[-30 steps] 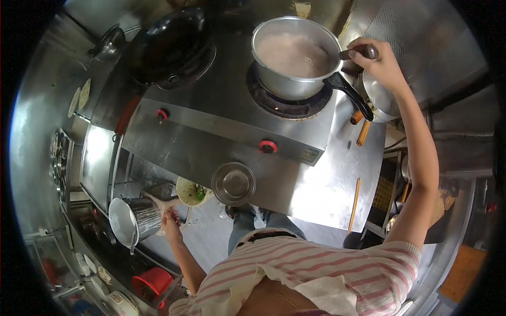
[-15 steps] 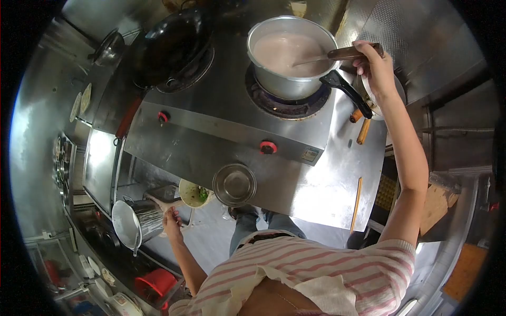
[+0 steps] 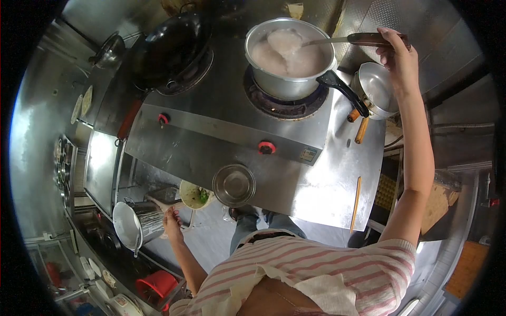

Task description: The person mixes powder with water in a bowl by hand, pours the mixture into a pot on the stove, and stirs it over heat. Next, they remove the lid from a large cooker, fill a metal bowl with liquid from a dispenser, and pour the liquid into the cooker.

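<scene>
My right hand is closed around the brown handle of a ladle. The ladle's bowl is full of pale pinkish liquid and sits raised over the pot, with liquid running off it. This silver pot has a black side handle and holds more of the same liquid. My left hand hangs low at the left with curled fingers, close to a tall metal pot. Whatever those fingers hold, if anything, I cannot make out.
A dark wok rests on the left burner. Small pans with wooden handles stand right of the pot. A metal bowl is at the counter's front edge, beside a pale tub with greens. Chopsticks lie at the right.
My right hand has moved up and right, lifting the ladle's bowl out of the liquid, full and dripping. My left hand has hardly moved.
</scene>
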`<state>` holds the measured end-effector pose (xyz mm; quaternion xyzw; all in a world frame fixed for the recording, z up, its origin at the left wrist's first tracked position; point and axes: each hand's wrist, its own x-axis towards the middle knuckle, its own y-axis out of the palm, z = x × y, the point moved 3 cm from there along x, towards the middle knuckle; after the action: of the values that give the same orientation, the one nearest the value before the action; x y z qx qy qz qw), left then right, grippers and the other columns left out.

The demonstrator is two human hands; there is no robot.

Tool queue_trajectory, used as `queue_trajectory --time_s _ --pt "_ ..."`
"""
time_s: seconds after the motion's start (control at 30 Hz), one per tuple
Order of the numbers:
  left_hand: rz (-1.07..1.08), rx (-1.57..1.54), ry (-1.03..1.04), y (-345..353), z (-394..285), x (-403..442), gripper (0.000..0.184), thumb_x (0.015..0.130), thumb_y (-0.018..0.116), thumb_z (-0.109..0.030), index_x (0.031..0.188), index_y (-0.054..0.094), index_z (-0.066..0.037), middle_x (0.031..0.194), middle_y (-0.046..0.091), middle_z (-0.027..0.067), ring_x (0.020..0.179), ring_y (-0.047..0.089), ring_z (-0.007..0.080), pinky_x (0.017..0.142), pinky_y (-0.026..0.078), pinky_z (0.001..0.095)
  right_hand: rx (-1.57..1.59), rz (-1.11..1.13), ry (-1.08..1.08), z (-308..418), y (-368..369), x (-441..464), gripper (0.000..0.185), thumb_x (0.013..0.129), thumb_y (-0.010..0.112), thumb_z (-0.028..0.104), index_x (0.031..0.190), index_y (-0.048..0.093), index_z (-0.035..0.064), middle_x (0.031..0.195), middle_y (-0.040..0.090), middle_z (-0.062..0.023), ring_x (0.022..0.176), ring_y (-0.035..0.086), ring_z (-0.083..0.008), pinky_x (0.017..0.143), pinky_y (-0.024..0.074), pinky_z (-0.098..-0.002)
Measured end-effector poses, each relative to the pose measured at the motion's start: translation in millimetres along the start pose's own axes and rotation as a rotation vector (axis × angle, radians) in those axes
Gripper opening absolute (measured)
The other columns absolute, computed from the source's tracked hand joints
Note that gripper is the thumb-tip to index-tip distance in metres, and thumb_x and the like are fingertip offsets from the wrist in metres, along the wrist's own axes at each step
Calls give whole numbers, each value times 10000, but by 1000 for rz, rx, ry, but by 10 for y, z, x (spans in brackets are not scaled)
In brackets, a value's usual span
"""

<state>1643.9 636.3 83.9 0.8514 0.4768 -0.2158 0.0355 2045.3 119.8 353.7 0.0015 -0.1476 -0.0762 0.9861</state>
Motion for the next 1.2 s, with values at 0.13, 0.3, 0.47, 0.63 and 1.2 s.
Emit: queue_trajectory --time_s 0.13,0.3,0.47,0.63,1.2 --pt "-10 18 4 -18 -23 -36 199 802 521 -251 881 564 -74 658 493 -28 489 376 30 414 287 151 18 -4 -19 101 -35 -24 237 716 596 242 849 594 46 589 543 -35 436 452 -67 414 311 -177" --pt "-23 27 -1 -10 -51 -76 197 800 521 -252 877 564 -76 660 495 -31 491 378 27 415 287 149 21 2 -67 162 -41 -69 243 728 587 228 884 596 41 612 549 -39 453 463 -68 414 315 -176" --pt "-23 27 -4 6 -63 -93 194 801 525 -247 871 561 -71 661 501 -29 491 383 23 412 287 146 -61 35 -120 120 11 -160 218 743 578 199 892 603 42 643 551 -33 499 477 -60 425 336 -178" --pt "-16 21 -14 6 -48 -84 192 804 526 -247 874 557 -72 661 507 -28 497 387 25 416 288 145 -424 262 -434 59 262 -348 184 745 594 144 897 602 41 707 566 -14 593 513 -71 519 424 -204" --pt "-63 16 -49 -245 119 -187 220 809 501 -255 891 556 -59 679 507 -16 498 390 44 426 294 167 -768 460 -553 -267 562 -351 193 688 598 100 848 589 -9 669 598 -92 614 585 -156 576 452 -267"
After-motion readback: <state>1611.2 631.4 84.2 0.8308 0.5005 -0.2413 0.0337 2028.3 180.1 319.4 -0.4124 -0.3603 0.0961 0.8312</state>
